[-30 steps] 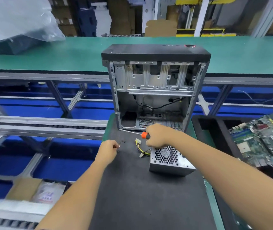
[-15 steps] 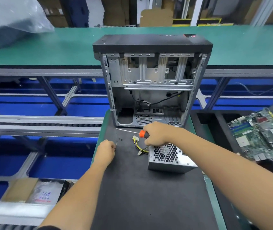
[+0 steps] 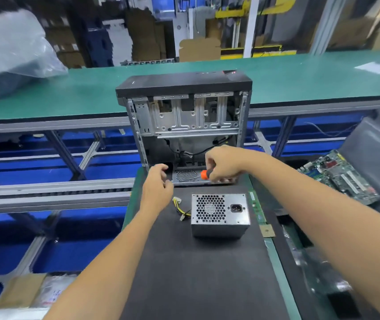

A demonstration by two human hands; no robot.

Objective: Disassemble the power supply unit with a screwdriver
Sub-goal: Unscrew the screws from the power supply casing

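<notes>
Head view: right hand [image 3: 224, 165] clenches the screwdriver [image 3: 204, 174]; left hand [image 3: 158, 185] hangs loosely curled, empty.

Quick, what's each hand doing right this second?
Left hand: open, fingers loosely curled, holding nothing visible.
Right hand: closed on the orange-handled screwdriver.

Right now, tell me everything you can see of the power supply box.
The power supply box is a bare grey metal block sitting flat on the black mat, in front of the open computer case. Its top face shows a honeycomb fan grille and a black power socket. Yellow and black cables trail from its left side. Neither hand touches it.
</notes>
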